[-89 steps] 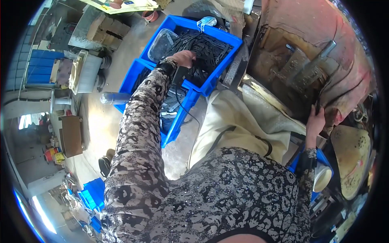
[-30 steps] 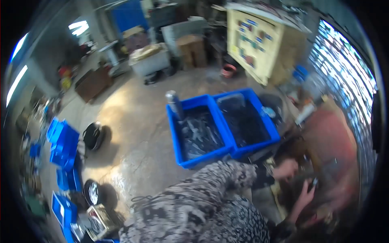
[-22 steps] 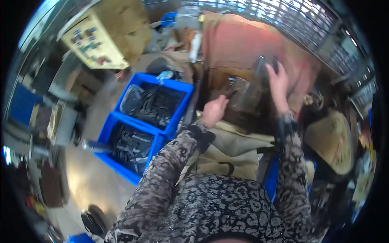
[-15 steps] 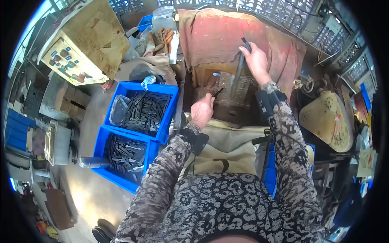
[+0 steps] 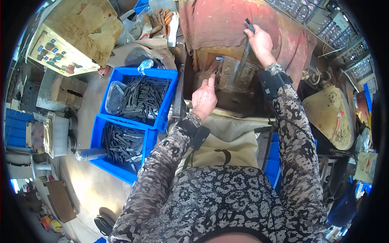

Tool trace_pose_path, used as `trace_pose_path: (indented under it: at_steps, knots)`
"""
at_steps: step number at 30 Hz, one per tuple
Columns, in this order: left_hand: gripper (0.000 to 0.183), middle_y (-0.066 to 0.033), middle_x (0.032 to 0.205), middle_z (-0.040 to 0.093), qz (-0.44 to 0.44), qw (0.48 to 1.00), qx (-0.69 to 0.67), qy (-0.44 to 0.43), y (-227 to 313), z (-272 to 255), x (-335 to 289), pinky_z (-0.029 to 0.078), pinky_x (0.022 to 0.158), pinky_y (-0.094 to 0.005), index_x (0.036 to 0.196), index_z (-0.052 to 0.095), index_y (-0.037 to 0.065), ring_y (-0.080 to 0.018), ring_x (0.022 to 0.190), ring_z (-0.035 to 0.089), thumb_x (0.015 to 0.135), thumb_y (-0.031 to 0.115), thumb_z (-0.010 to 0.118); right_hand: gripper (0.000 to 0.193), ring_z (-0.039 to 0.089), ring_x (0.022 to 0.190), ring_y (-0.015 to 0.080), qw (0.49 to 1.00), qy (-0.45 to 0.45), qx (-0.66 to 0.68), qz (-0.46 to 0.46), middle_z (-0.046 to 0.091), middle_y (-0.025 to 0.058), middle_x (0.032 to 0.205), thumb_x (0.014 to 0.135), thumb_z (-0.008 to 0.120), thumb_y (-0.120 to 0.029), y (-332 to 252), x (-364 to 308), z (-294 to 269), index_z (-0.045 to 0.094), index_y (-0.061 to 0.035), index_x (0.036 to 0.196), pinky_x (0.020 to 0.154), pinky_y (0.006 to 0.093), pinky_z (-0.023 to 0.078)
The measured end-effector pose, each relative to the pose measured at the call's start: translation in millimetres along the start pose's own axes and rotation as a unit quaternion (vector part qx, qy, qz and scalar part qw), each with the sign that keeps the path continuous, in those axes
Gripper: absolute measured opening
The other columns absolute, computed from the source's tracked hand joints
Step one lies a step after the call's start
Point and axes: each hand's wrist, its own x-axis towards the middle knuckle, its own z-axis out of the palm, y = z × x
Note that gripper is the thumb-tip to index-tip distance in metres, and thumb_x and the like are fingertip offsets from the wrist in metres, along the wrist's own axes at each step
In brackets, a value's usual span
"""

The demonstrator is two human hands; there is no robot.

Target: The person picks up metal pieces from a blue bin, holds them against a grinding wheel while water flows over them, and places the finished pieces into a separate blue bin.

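Note:
My right hand [image 5: 260,41] is raised at the red-brown cloth, fingers closed round the upper end of a long grey metal rod [image 5: 244,54]. A dark, narrow, notched piece sticks up past the thumb; whether it belongs to the rod I cannot tell. The rod slants down over a wet, speckled plate [image 5: 246,77] inside a brown open-fronted box. My left hand [image 5: 204,98] is at the box's front left, index finger stretched forward, with nothing visible in it. Left of it, a blue bin [image 5: 173,91] and a second blue bin [image 5: 152,146] hold many dark flat strips.
A clear plastic tub [image 5: 114,97] sits in the farther bin. A control box with knobs [image 5: 45,52] stands far left, near orange-brown gloves [image 5: 160,22]. The red-brown cloth [image 5: 231,30] drapes over the box. A stained pale board [image 5: 330,115] is on the right.
The small dark piece in my left hand no longer shows, and its index finger is now stretched out. My right hand stays at the rod, slightly higher. The view has shifted.

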Motion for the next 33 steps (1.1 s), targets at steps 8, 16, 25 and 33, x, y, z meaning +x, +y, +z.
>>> trace_pose_path:
  at_steps: [8,16,25,33]
  knots:
    - [0.034,-0.0120,0.097,0.059,0.001,0.999,0.017,-0.029,-2.2,3.6,1.7,0.052,0.066,-0.0432,0.105,0.061,0.013,-0.0344,0.080,0.063,0.074,0.000,0.055,0.036,0.063,0.096,0.0362,1.000,0.003,0.012,-0.001,0.069,0.0152,0.096,0.088,0.059,-0.046,2.7,2.5,4.0,0.063,-0.0157,0.108,0.080,0.0462,0.049]
    - [0.031,-0.0111,0.096,0.060,0.000,1.000,0.018,-0.021,-5.6,7.9,-0.2,0.052,0.068,-0.0406,0.099,0.062,0.012,-0.0331,0.082,0.063,0.072,-0.001,0.056,0.035,0.063,0.098,0.0348,1.000,-0.011,0.007,0.000,0.069,0.0146,0.099,0.088,0.060,-0.045,4.2,4.4,4.4,0.063,-0.0162,0.109,0.081,0.0454,0.049]
    - [0.028,-0.0105,0.094,0.061,0.010,1.000,0.025,-0.016,-6.5,9.2,-0.3,0.052,0.068,-0.0396,0.096,0.063,0.011,-0.0319,0.082,0.063,0.072,0.000,0.056,0.035,0.063,0.100,0.0340,1.000,-0.010,0.020,0.000,0.069,0.0137,0.100,0.089,0.059,-0.045,5.8,6.0,5.5,0.063,-0.0172,0.109,0.082,0.0452,0.048]
    - [0.026,-0.0114,0.093,0.061,0.012,1.000,0.018,-0.015,-7.3,9.9,-0.7,0.053,0.068,-0.0392,0.095,0.063,0.011,-0.0318,0.082,0.063,0.071,0.000,0.057,0.034,0.063,0.100,0.0341,1.000,-0.011,0.013,-0.004,0.068,0.0141,0.100,0.089,0.059,-0.045,7.0,6.0,6.6,0.063,-0.0184,0.110,0.082,0.0455,0.048]
